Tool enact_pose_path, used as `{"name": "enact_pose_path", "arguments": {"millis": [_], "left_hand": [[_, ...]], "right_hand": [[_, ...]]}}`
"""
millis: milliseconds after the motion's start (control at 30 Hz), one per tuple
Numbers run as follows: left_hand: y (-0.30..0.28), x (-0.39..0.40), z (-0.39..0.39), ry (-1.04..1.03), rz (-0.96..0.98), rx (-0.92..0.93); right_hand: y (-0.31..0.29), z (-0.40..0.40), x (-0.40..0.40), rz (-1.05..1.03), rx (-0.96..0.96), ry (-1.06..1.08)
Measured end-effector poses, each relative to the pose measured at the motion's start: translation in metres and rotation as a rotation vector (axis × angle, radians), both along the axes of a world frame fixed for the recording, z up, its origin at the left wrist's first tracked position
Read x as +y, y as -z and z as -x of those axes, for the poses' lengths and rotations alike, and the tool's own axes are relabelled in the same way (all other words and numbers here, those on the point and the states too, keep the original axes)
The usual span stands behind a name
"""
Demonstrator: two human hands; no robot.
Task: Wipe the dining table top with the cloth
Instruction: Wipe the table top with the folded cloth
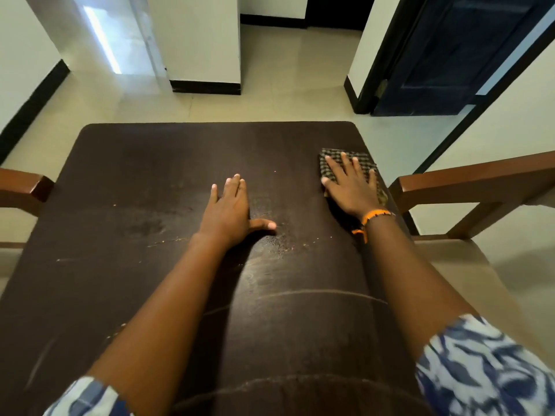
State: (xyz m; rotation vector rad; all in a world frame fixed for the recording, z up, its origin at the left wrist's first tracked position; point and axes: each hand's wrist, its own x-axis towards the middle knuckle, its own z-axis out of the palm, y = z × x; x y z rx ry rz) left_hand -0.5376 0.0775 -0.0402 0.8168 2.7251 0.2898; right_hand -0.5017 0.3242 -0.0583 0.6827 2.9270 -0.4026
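Cloth (365, 162) is pressed flat under right hand (351, 187), fingers spread, near the far right corner of table (135, 181). Left hand (229, 210) is laid open, palm down, mid-table. Crumbs (279, 246) are seen nearby.

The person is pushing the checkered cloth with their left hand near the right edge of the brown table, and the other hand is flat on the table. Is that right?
Not quite. It is the right hand, the one with the orange wristband, that presses the checkered cloth near the right edge of the brown table. The left hand is the one resting flat on the table, as the head view shows.
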Motion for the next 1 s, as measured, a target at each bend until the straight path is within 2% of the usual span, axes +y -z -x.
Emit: {"name": "enact_pose_path", "arguments": {"millis": [133,267,433,633,800,933,1000], "left_hand": [[0.005,-0.027,0.002,-0.017,-0.007,0.015],[0.003,-0.05,-0.004,-0.061,-0.024,0.013],[-0.001,-0.056,-0.02,-0.086,-0.001,-0.017],[-0.006,-0.041,-0.028,-0.121,0.0,-0.111],[-0.01,-0.039,-0.027,-0.117,0.052,-0.108],[-0.007,-0.04,-0.029,-0.131,0.025,-0.097],[-0.006,-0.04,-0.029,-0.137,0.007,-0.099]], "right_hand": [[0.001,0.05,-0.083,0.013,0.02,-0.18],[-0.001,0.059,-0.162,0.052,0.037,-0.378],[-0.004,0.037,-0.161,0.054,0.085,-0.421],[-0.002,-0.007,-0.068,-0.012,0.079,-0.217],[-0.003,-0.05,0.005,-0.023,0.04,0.018],[-0.005,-0.054,-0.006,-0.01,0.075,0.161],[-0.005,-0.046,-0.031,-0.008,0.094,0.162]]}}
